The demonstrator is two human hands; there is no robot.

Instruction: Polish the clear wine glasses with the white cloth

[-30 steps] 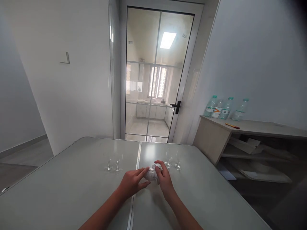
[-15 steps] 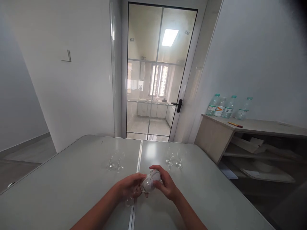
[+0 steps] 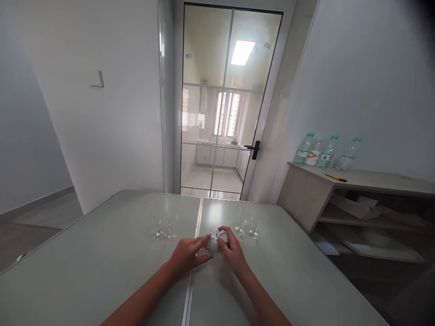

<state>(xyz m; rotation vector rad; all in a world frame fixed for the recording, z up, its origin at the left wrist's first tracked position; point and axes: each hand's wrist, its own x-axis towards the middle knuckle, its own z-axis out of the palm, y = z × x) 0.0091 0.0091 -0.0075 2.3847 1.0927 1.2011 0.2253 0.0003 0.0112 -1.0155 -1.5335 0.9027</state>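
Between my hands, above the middle of the table, is a clear stemmed glass (image 3: 213, 246) with a white cloth (image 3: 222, 236) bunched in and around its bowl. My left hand (image 3: 188, 254) closes on the glass from the left, thumb below and fingers above; its stem and foot are mostly hidden. On the right, my right hand (image 3: 234, 254) grips the cloth at the bowl end with thumb and fingers. A pair of stemmed glasses (image 3: 170, 236) stands upright on the left half of the table. Another pair of glasses (image 3: 253, 233) stands beyond my right hand.
A metal seam (image 3: 188, 296) splits the pale table (image 3: 102, 253). To the right, a wooden shelf unit (image 3: 306, 190) carries several plastic bottles (image 3: 326, 151) and an orange-yellow pen-like item (image 3: 335, 178). A glass door (image 3: 212, 174) with a black handle (image 3: 255, 150) faces me.
The glass and cloth have moved a little up and away from me. My left hand has shifted forward and turned, its back now facing up. The glass foot, visible before, is now hidden.
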